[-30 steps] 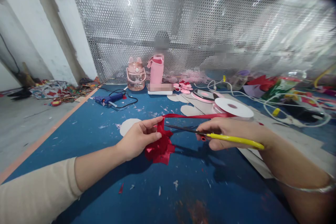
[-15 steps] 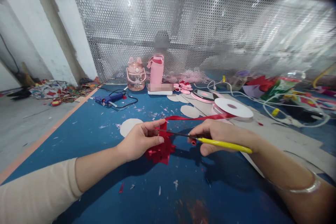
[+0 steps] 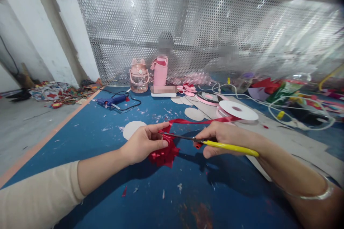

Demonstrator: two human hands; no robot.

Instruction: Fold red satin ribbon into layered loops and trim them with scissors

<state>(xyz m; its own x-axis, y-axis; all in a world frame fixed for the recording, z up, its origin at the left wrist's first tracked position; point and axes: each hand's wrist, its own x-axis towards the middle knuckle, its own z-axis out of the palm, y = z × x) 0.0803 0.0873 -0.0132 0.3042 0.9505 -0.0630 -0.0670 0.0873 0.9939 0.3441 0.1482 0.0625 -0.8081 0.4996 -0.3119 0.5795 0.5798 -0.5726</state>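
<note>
My left hand (image 3: 149, 139) is closed on red ribbon, with the thumb and fingers pinching it. Below the fingertips hangs a bunched red ribbon piece (image 3: 163, 153) with pointed ends. From the fingers a red ribbon (image 3: 193, 121) runs right to a white spool (image 3: 238, 110). My right hand (image 3: 220, 137) grips scissors (image 3: 228, 147) with yellow handles. Their dark blades lie across the ribbon beside my left fingertips. A small red roll-like end (image 3: 198, 145) shows under the right fingers; what it belongs to is unclear.
A blue glue gun (image 3: 110, 101) with its cord lies at the back left. Pale discs (image 3: 133, 128) rest on the blue table (image 3: 107, 186). Behind stand a clear pink jug (image 3: 139, 77) and a pink bottle holder (image 3: 160, 71). White cables (image 3: 258, 99) and grey cardboard (image 3: 290, 139) lie right.
The scissor blades have come closer together across the ribbon at my left fingertips. My left hand has stayed in place; my right forearm has shifted slightly.
</note>
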